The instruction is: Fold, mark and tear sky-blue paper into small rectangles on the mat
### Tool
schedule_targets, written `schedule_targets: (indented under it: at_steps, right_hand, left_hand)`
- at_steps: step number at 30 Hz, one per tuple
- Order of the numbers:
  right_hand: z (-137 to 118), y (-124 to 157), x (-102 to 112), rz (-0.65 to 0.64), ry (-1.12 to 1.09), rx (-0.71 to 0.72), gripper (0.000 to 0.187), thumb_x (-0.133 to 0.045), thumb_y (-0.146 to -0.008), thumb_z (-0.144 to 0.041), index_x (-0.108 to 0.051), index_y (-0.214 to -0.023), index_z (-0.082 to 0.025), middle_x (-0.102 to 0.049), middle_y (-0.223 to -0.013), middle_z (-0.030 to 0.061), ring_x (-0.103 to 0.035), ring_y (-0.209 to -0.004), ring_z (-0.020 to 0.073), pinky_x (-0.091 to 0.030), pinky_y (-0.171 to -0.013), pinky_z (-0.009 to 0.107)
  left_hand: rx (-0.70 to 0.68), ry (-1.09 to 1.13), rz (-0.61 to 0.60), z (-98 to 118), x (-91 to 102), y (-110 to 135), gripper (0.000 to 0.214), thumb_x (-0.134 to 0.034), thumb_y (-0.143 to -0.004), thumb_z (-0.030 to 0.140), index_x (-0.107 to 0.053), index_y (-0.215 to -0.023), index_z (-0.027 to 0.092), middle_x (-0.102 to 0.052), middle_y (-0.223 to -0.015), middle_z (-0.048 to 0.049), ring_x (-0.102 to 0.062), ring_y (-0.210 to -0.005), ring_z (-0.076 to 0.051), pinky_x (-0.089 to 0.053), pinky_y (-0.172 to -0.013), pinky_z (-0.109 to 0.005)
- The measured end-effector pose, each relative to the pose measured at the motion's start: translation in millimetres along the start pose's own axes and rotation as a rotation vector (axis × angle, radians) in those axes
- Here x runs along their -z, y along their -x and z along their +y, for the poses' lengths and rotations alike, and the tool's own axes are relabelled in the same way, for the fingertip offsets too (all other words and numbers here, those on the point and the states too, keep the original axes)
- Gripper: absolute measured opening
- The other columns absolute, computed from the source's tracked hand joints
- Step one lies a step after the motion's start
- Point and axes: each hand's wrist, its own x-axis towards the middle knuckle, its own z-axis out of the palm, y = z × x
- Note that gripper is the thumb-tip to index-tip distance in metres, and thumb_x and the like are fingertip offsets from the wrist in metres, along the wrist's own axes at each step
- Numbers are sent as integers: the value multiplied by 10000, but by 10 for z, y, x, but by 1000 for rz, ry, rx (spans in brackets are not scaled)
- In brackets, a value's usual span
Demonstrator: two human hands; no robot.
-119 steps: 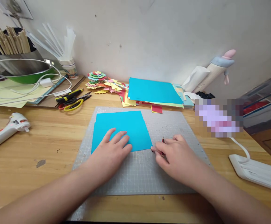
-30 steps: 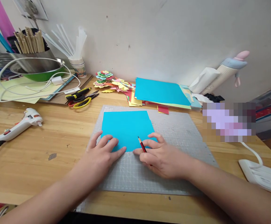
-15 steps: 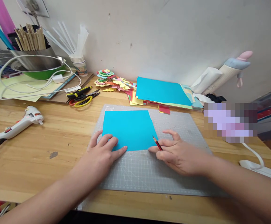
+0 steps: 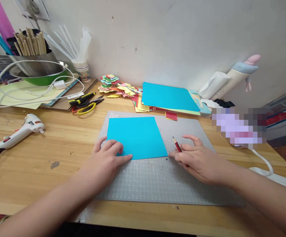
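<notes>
A blue sheet of paper lies flat on the grey cutting mat, its near edge crossing the middle of the mat. My left hand rests on the sheet's near left corner, fingers spread and pressing down, with the thumb along the near edge. Just right of the sheet's near right corner is my right hand, closed around a red and black pencil whose tip points up and away. The fingertips of that hand sit near the mat, close to the paper's corner.
A white glue gun lies at left. Behind it are scissors, a cup of white sticks and a bowl. Paper flowers and stacked blue paper line the wall. A power strip lies at right.
My right hand has slid to the right with the pencil, off the paper's near right corner, which now shows. My left hand stays on the sheet. The view has shifted slightly.
</notes>
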Motion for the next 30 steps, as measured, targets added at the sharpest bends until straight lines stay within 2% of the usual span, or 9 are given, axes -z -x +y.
schedule_targets:
  at_steps: [4,9,13,17,19,21,24,27,30]
  right_hand:
    - [-176,-122,-54,156,-76,-163,182,-431,-894,-135,-545,-998,-232,-703,-885,21,-635,-821,197,-243,-1033,550]
    - [-411,-211,-191,285,-363,-521,58,-449,-916,-256,-443,-973,-246,-662,-1087,84,-625,-896,243,-466,-746,437]
    - [-406,-221,-296,212,-591,-710,92,-482,-904,-287,-400,-937,-262,-617,-1211,89,-597,-1047,271,-489,-718,417]
    - [-328,-216,-355,362,-715,-761,136,-513,-899,-296,-383,-926,-267,-594,-1267,92,-559,-1150,278,-460,-875,489]
    - [-308,-220,-362,493,-788,-766,142,-516,-910,-322,-390,-951,-271,-581,-1281,94,-585,-1106,261,-465,-882,489]
    - [-300,-230,-358,599,-898,-752,159,-527,-917,-350,-394,-959,-275,-580,-1273,89,-616,-1044,238,-479,-874,476]
    - [-291,-253,-332,665,-1190,-704,203,-562,-908,-400,-400,-927,-279,-607,-1237,61,-649,-995,230,-512,-839,454]
    - [-274,-287,-281,674,-1570,-650,255,-495,-906,-542,-448,-929,-292,-640,-1212,38,-664,-991,262,-551,-767,454]
    - [-258,-319,-225,795,-1720,-718,395,-368,-902,-653,-526,-989,-302,-668,-1178,36,-652,-1029,268,-565,-743,419]
  left_hand:
    - [211,-12,23,-221,143,-242,200,-514,-909,368,-668,-982,263,-598,-1107,-50,-487,-1076,-272,-284,-981,-493]
    - [451,-62,-108,-541,137,-515,651,-652,-663,685,-599,-1085,191,-605,-1160,-117,-475,-1123,-358,-302,-944,-495]
    - [455,-36,-173,-630,151,-620,656,-713,-573,661,-617,-1024,195,-661,-1069,-122,-510,-1077,-384,-328,-893,-491]
    - [457,57,-234,-602,409,-598,344,-578,-761,549,-644,-800,214,-676,-773,-41,-605,-777,-251,-391,-684,-345]
    - [474,112,-178,-509,601,-513,361,-464,-846,536,-631,-775,225,-649,-713,-1,-585,-672,-186,-373,-587,-292]
    - [508,137,121,-335,776,-382,314,-498,-851,512,-637,-797,236,-615,-663,31,-535,-593,-147,-350,-547,-272]
    - [298,-125,579,51,913,-156,250,-526,-894,400,-592,-722,231,-568,-620,34,-502,-620,-145,-345,-625,-303]
    - [-208,-219,478,463,843,-3,172,-468,-918,221,-638,-918,250,-592,-613,38,-468,-612,-164,-311,-618,-337]
    - [-478,-164,431,780,628,1,240,-430,-934,190,-633,-1062,179,-633,-683,23,-507,-641,-162,-375,-675,-342]
